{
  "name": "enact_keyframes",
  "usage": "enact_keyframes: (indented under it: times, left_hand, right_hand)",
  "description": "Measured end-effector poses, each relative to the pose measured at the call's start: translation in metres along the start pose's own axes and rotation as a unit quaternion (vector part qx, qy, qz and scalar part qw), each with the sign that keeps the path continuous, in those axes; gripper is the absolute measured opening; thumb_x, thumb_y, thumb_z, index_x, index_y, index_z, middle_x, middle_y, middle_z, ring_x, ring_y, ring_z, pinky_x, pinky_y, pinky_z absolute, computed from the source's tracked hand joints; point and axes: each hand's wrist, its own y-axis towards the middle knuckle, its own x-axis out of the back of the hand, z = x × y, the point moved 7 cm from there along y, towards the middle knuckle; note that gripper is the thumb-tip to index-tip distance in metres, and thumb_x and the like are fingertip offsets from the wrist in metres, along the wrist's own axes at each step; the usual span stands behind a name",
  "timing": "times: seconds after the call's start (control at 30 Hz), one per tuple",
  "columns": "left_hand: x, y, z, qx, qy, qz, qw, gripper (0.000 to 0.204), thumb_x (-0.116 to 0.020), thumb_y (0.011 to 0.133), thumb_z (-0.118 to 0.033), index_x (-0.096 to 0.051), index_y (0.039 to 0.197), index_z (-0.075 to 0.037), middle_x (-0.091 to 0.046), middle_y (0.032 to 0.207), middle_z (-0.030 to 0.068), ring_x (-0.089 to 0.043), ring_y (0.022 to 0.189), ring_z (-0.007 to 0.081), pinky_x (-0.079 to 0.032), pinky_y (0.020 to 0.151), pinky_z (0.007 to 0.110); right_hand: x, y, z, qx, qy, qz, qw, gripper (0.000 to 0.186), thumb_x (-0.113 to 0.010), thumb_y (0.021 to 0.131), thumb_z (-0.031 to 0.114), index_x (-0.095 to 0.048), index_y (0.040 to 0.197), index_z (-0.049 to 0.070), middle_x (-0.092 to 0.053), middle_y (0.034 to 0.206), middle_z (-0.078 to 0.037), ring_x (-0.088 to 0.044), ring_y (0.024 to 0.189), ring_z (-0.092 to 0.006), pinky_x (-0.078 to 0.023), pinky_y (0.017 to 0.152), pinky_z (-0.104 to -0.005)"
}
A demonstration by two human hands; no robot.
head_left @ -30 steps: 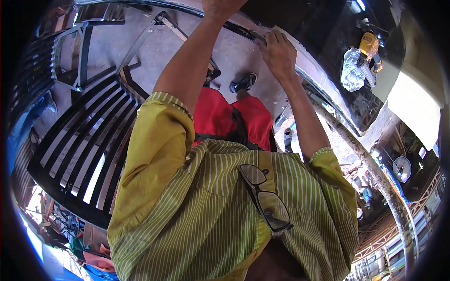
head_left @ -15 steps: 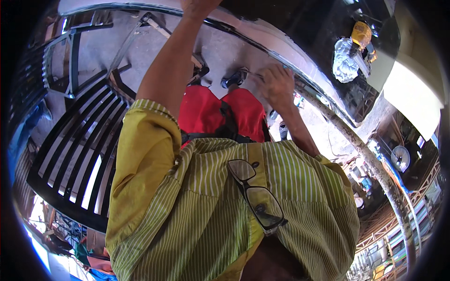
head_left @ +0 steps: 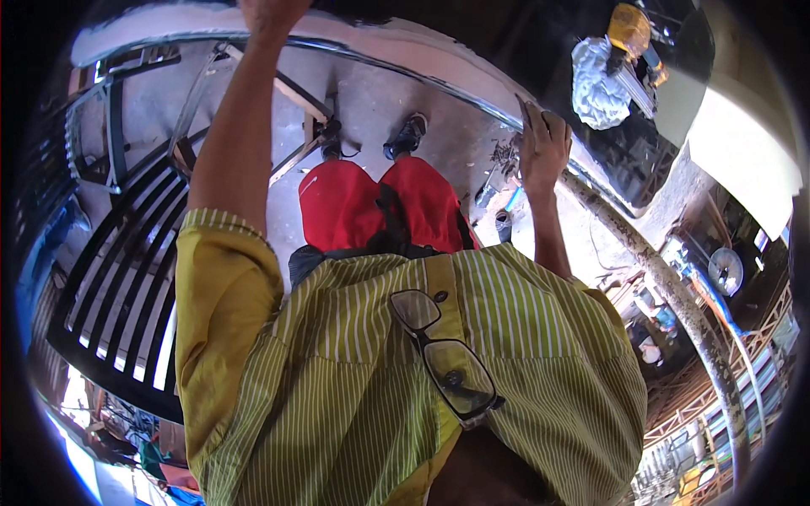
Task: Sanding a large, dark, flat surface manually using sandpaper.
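Observation:
A long dark panel [head_left: 472, 38] with a pale band [head_left: 405, 42] along its edge curves across the top. My left hand [head_left: 270, 13] reaches up to that edge; its fingers are mostly cut off by the frame. At the edge on the right, my right hand [head_left: 544, 152] has bent fingers around something small and dark that I cannot make out. On the dark surface beyond it lies a yellow-and-black power tool [head_left: 630, 32] with a crumpled whitish bag [head_left: 596, 84].
A black slatted wooden piece [head_left: 105, 312] and bare frames [head_left: 110, 139] stand at my left. Beneath is concrete floor [head_left: 363, 97], with small debris [head_left: 506, 156] beside my feet. A mottled pole [head_left: 641, 249] runs down the right side, near a standing fan [head_left: 726, 270].
My left hand has moved leftward along the top. My right hand dropped from the edge and is now raised at it again, farther right and lower in view.

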Motion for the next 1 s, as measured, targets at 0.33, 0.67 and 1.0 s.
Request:
enact_keyframes:
  times: [0.33,0.67,1.0]
  left_hand:
    - [-0.023,-0.003,0.010,-0.100,0.089,-0.061,0.989,0.036,-0.048,0.079,-0.040,-0.052,0.108,-0.020,-0.046,0.114,0.0123,-0.042,0.106,0.0303,-0.030,0.089,0.046]
    - [-0.035,-0.003,0.014,-0.057,0.066,0.036,0.996,0.043,-0.041,0.080,-0.046,-0.046,0.117,-0.024,-0.036,0.125,0.0118,-0.032,0.116,0.0313,-0.022,0.094,0.048]
    - [-0.035,-0.005,0.009,-0.048,0.064,0.047,0.996,0.044,-0.035,0.082,-0.044,-0.045,0.118,-0.021,-0.036,0.126,0.0127,-0.032,0.117,0.0304,-0.023,0.094,0.047]
  right_hand:
    - [-0.037,-0.026,0.002,-0.143,0.053,-0.038,0.988,0.040,-0.056,0.068,0.008,-0.055,0.107,0.015,-0.047,0.100,-0.008,-0.046,0.091,-0.0265,-0.035,0.080,-0.0388]
    - [-0.045,-0.026,0.029,-0.084,0.087,-0.045,0.992,0.040,-0.056,0.070,0.013,-0.051,0.109,0.018,-0.043,0.115,-0.009,-0.035,0.115,-0.0274,-0.025,0.097,-0.0479]
    - [-0.021,-0.070,-0.047,-0.171,0.098,-0.238,0.951,0.042,-0.051,0.072,0.014,-0.049,0.113,0.015,-0.041,0.121,-0.012,-0.036,0.113,-0.0325,-0.023,0.095,-0.0509]
